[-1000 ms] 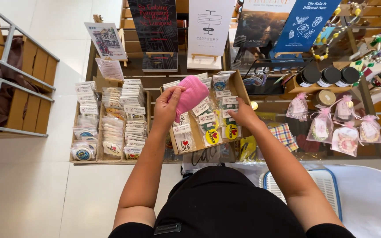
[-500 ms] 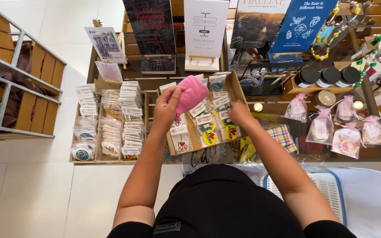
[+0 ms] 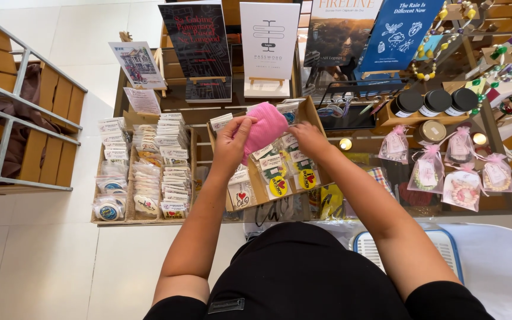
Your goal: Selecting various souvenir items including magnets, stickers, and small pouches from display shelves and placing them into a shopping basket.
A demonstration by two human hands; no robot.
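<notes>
Left hand (image 3: pixel 232 142) grips a pink cloth (image 3: pixel 265 127) over a wooden tray (image 3: pixel 262 192) of packeted stickers (image 3: pixel 277 181); right hand (image 3: pixel 308 137) fingers the packets, loosely curled.

Pink ribbed cloth (image 3: pixel 266 127), bunched, held above wooden box of packets (image 3: pixel 255 188)

You're in a black top, plain and dark across the chest and belly; it bunches into soft folds at your middle; a small dark rectangular patch sits low on the front, its lettering too small to read; the sleeves are short, ending up near the shoulders, so both arms run bare from there down; your left hand (image 3: pixel 230 142) and right hand (image 3: pixel 309 139) are bare too.
</notes>
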